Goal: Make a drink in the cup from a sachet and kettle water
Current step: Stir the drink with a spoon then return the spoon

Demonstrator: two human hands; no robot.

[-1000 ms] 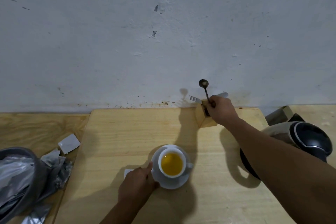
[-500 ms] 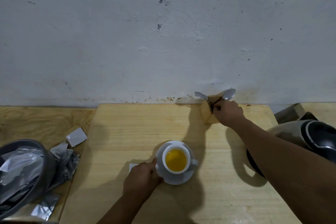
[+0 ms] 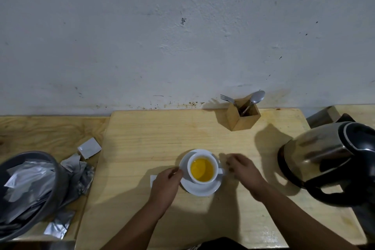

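Note:
A white cup (image 3: 203, 169) full of yellow-orange drink stands on a white saucer (image 3: 199, 189) on the pale wooden board (image 3: 142, 138). My left hand (image 3: 165, 185) grips the saucer's left rim. My right hand (image 3: 243, 170) hovers just right of the cup's handle, blurred, fingers curled with nothing in them. A white sachet piece (image 3: 153, 179) lies partly under my left hand. The steel and black kettle (image 3: 324, 158) stands at the right. The spoon (image 3: 256, 96) sits in the wooden holder (image 3: 242, 116).
A fork (image 3: 227, 98) also leans in the holder by the wall. A grey bin (image 3: 26, 193) with silver wrappers sits at the left, with torn silver sachets (image 3: 89, 148) on the wood beside it. A box corner (image 3: 322, 116) shows behind the kettle.
My right hand let go of the spoon in the holder and came back down beside the cup. My left hand stayed on the saucer. The view tilted down.

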